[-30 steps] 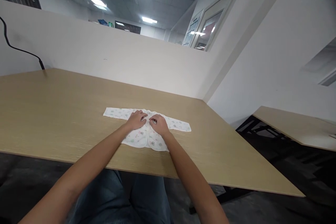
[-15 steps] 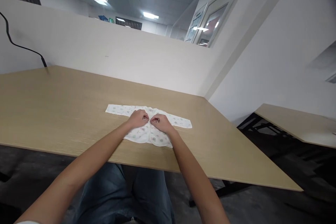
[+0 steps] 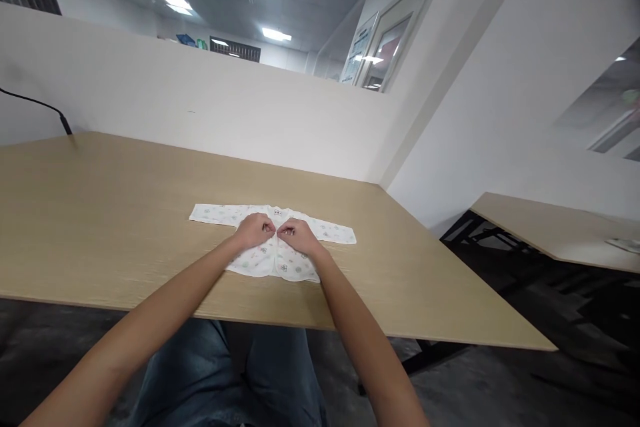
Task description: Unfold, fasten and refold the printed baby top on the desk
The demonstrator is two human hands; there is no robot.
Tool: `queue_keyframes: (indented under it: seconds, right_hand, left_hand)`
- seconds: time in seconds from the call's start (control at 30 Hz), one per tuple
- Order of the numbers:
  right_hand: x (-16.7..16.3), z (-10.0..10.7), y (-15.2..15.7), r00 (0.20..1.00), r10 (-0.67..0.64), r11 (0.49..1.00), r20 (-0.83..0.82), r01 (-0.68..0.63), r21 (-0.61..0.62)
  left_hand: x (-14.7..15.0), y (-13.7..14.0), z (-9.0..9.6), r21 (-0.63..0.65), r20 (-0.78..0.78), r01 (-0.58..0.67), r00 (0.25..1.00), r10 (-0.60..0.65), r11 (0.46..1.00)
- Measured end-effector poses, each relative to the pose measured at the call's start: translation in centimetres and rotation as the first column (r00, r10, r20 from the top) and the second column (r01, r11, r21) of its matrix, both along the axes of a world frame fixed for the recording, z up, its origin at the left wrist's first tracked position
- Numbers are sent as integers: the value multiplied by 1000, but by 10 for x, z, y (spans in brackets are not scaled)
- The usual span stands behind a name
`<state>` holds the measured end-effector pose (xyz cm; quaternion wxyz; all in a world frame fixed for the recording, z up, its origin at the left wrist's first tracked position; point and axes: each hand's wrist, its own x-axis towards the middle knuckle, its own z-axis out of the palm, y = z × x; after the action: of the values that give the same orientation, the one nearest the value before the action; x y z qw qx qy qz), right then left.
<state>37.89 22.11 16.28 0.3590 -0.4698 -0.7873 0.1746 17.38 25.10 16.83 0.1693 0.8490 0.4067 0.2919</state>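
Observation:
A small white baby shirt (image 3: 260, 260) with a faint coloured print lies spread on the wooden table (image 3: 125, 213), both sleeves stretched out sideways. Its front opening runs down the middle, below the neckline. My left hand (image 3: 255, 230) pinches the left front edge near the upper chest. Close beside it, my right hand (image 3: 299, 235) pinches the right front edge, fingertips almost meeting the left ones. Whatever fastener lies between the fingertips is too small to make out. The hands cover part of the chest.
A white partition (image 3: 200, 107) stands along the table's far edge. On the left a black cable (image 3: 65, 123) comes down to the tabletop. Another table (image 3: 550, 220) stands to the right, past a gap. My legs (image 3: 270, 367) are under the near edge.
The whole view has shifted slightly, so the shirt and hands appear a little further left. Both hands keep their pinch at the shirt's front opening.

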Motion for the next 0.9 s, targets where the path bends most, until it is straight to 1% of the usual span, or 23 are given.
queue_keyframes:
  seconds: [0.1,0.2,0.3,0.4,0.53,0.67,0.8,0.9]
  right_hand:
    - [-1,0,0,1000,-11,1000,2,11,7]
    - [-2,-2,1,1000,-19,1000,-4,19,4]
    - [-3,-3,3,999,-34,999,-10,33,-15]
    - [-2,-3,3,998,-51,998,-28,50,-36]
    - [-3,-2,2,997,-58,997,-50,55,-54]
    - [-3,-5,3,997,-67,996,-48,65,-54]
    - [-4,-8,5,997,-71,997,1,71,-40]
    - [-5,-9,6,996,-81,996,43,82,-37]
  left_hand:
    - [0,-2,2,-40,19,-8,1000,9,999]
    - [1,-5,2,-107,74,-31,997,39,994]
    - [2,-8,3,-212,114,-73,989,98,975]
    - [3,-10,7,-282,89,-122,984,152,952]
    - [4,-9,11,-301,35,-149,985,167,942]
    - [4,-6,12,-298,14,-140,988,151,944]
    - [4,-7,10,-282,28,-136,988,150,950]
    - [4,-8,9,-243,37,-134,988,147,961]
